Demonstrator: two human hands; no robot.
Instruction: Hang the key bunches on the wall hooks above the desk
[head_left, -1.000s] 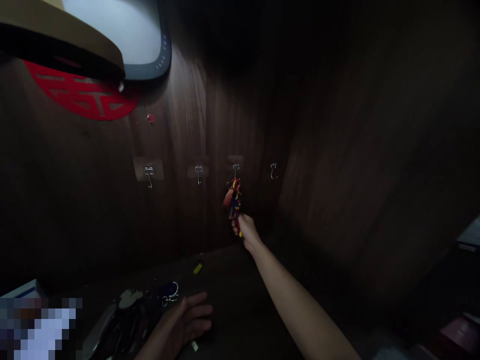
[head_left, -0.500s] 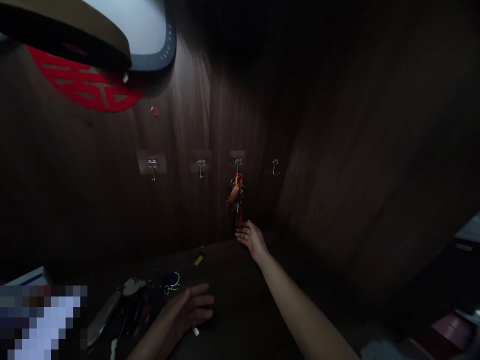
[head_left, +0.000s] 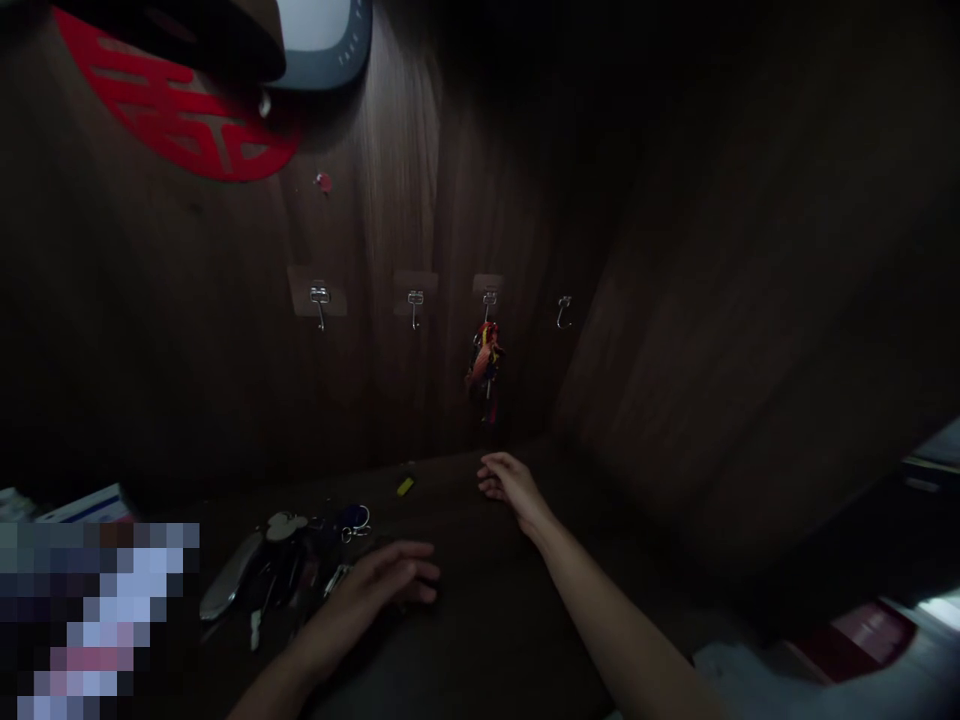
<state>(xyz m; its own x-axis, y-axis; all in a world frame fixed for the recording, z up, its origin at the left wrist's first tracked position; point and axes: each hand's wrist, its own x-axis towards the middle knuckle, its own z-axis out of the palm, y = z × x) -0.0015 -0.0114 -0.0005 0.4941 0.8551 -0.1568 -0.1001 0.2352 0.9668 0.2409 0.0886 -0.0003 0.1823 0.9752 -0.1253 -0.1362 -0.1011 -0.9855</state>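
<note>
A bundle of colourful cords or keychains (head_left: pixel 486 355) in red, orange, yellow and blue hangs from the third metal hook (head_left: pixel 490 298) on the dark wooden back panel. Just below its lower end is my right hand (head_left: pixel 511 484), apart from it, with loosely bent fingers and nothing visible in them. My left hand (head_left: pixel 390 578) hovers low over the dark shelf surface, its fingers spread and holding nothing. Beside it on the left lies a pile of keys and key fobs (head_left: pixel 281 560) with metal rings. A small yellow-green piece (head_left: pixel 406 486) sits farther back on the surface.
More hooks line the panel: one at the left (head_left: pixel 319 296), another beside it (head_left: pixel 415 298), and one at the right (head_left: pixel 565 310). A red paper-cut decoration (head_left: pixel 195 115) and a dark-rimmed panel (head_left: pixel 330 50) are upper left. A box (head_left: pixel 90 503) stands at the left.
My right hand has come away from the hanging bundle's lower end, its fingers now more curled. My left hand stays open near the keys. The view has tilted down slightly.
</note>
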